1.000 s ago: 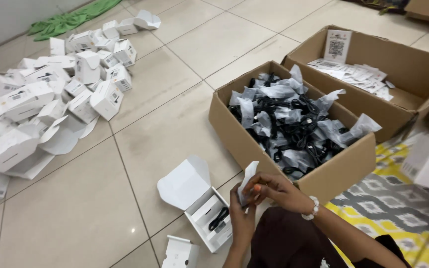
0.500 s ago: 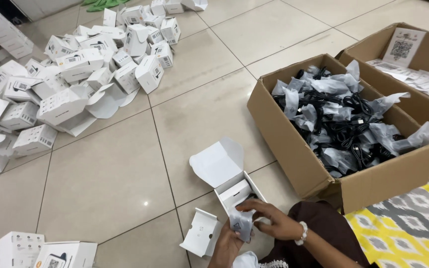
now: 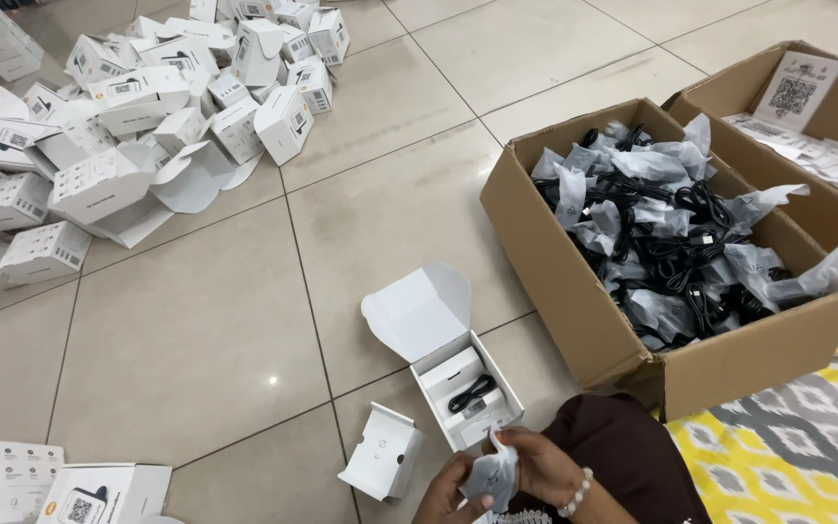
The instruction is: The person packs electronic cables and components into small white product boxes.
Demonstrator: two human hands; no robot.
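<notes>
Swung further left since half a second ago; open white box (image 3: 458,383) now mid-frame. Both hands low at bottom edge, left hand (image 3: 448,495) and right hand (image 3: 535,466) pinching one small grey plastic pouch (image 3: 490,477) just beside that box. Best kept flat, tucked beside black cable (image 3: 470,391). Cardboard carton (image 3: 632,340) of bagged cables close right; small white insert (image 3: 382,452) close left.
</notes>
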